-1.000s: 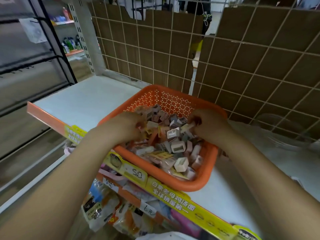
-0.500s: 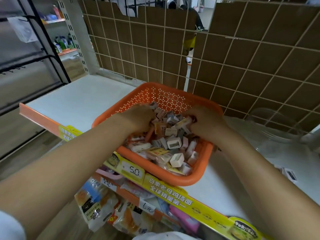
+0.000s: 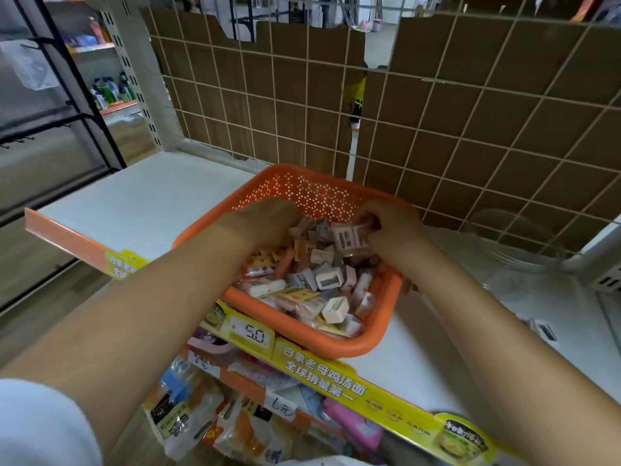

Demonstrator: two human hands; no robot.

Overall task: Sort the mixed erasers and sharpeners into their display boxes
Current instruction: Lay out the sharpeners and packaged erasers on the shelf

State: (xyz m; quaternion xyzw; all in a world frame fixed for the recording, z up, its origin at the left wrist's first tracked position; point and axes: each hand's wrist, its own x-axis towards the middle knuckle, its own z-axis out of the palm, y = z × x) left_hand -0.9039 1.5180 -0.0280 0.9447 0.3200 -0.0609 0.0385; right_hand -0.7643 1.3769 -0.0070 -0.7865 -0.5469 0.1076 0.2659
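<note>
An orange perforated basket (image 3: 339, 346) stands on the white shelf, filled with a heap of mixed erasers and sharpeners (image 3: 322, 280). My left hand (image 3: 268, 223) is dug into the heap at the basket's far left, fingers curled down among the pieces. My right hand (image 3: 393, 230) is at the far right of the heap and pinches a pale pink sharpener (image 3: 349, 238) lifted a little above the others. A white sharpener (image 3: 335, 309) lies near the front rim.
The white shelf (image 3: 144, 203) stretches left of the basket, backed by a wire grid with cardboard (image 3: 470, 129). A clear plastic container (image 3: 514, 243) sits at the right. A yellow price strip (image 3: 322, 368) edges the shelf; packaged goods (image 3: 208, 418) hang below.
Both hands have shifted toward the back of the basket. My right hand has picked a pale pink sharpener out of the heap.
</note>
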